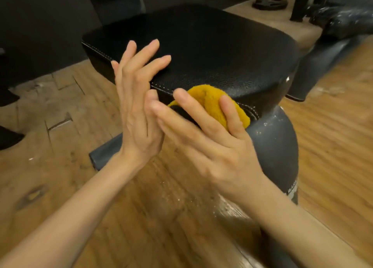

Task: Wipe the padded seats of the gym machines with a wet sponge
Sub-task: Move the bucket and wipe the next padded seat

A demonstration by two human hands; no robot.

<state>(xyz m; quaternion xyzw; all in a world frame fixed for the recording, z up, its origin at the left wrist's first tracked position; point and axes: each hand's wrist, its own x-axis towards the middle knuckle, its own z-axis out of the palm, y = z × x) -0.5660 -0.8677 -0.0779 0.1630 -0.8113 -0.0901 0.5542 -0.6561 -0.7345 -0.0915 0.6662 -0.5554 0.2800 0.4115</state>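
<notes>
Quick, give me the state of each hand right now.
Left hand: open, fingers straight and spread, holding nothing.
Right hand: holding the yellow sponge, fingers curled over it at the front edge of the black padded seat.

The black padded seat point(201, 51) fills the middle; its top is bare and open to a pass from above. Both hands crowd its near edge: the left hand point(137, 106) upright with fingers spread, the right hand point(205, 134) holding a yellow sponge point(214, 104) against the seat's front corner. Below, the grey machine post point(276, 146) blocks the right side. Wooden floor point(60, 166) lies open to the left; a weight plate point(269, 3) sits far behind.
</notes>
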